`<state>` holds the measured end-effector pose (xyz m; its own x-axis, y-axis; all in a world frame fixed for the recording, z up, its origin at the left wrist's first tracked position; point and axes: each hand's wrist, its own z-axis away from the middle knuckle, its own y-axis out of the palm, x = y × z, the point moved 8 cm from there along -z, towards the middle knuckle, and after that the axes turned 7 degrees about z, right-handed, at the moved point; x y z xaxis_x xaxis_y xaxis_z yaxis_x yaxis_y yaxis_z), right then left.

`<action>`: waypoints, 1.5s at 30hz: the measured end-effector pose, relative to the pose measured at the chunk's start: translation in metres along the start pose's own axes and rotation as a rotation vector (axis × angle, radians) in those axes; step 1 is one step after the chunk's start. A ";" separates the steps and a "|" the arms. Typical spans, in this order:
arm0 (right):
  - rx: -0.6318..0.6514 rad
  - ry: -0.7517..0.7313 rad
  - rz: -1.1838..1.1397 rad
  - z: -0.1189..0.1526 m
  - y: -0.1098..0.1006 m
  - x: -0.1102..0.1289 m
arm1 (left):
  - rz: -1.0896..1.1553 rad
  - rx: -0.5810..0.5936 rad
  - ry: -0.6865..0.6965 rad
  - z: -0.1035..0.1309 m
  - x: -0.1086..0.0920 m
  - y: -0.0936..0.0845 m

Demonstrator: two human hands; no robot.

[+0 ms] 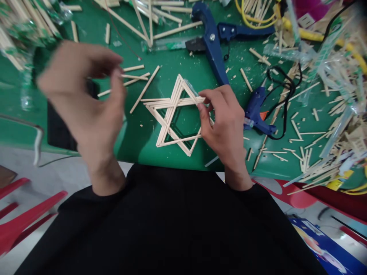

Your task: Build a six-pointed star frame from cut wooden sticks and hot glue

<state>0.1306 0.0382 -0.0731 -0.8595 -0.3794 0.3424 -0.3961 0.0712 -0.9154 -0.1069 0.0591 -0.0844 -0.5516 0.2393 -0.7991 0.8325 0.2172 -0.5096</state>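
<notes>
A six-pointed star (pixel 171 107) made of stacked wooden sticks lies on the green table (pixel 137 141). At its upper right point my right hand (pixel 222 116) pinches the stick ends between thumb and fingers. My left hand (pixel 91 91), blurred by motion, is raised to the left of the star, its thumb and fingers curved toward each other; whether a small thing is between the fingertips cannot be made out. Several loose sticks (pixel 145 89) lie between my left hand and the star.
A blue cutter (pixel 212 42) lies beyond the star, and a blue glue gun (pixel 256 110) with a black cord sits right of my right hand. Stick scraps (pixel 308 160) cover the right side. Bundled sticks (pixel 31 19) are at the upper left, a black object (pixel 60 126) below them.
</notes>
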 end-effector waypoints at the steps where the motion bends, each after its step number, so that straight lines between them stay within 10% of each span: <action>1: 0.015 0.015 -0.005 0.000 0.003 -0.001 | -0.032 0.118 0.071 0.000 -0.016 0.015; 9: 0.021 0.027 -0.024 0.005 0.003 -0.004 | 0.099 0.342 -0.040 -0.007 -0.027 0.083; 20: -0.005 0.116 -0.092 0.013 -0.004 -0.019 | -0.027 0.402 -0.174 -0.013 -0.032 0.097; 32: 0.058 0.174 -0.087 0.014 0.001 -0.023 | -0.015 0.376 -0.104 -0.015 -0.035 0.093; 45: 0.062 0.118 0.003 0.014 -0.001 -0.013 | -0.161 0.297 -0.025 0.015 -0.055 0.044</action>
<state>0.1466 0.0299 -0.0791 -0.8942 -0.2682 0.3585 -0.3757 0.0140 -0.9266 -0.0394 0.0412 -0.0675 -0.6785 0.2004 -0.7067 0.7157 -0.0361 -0.6974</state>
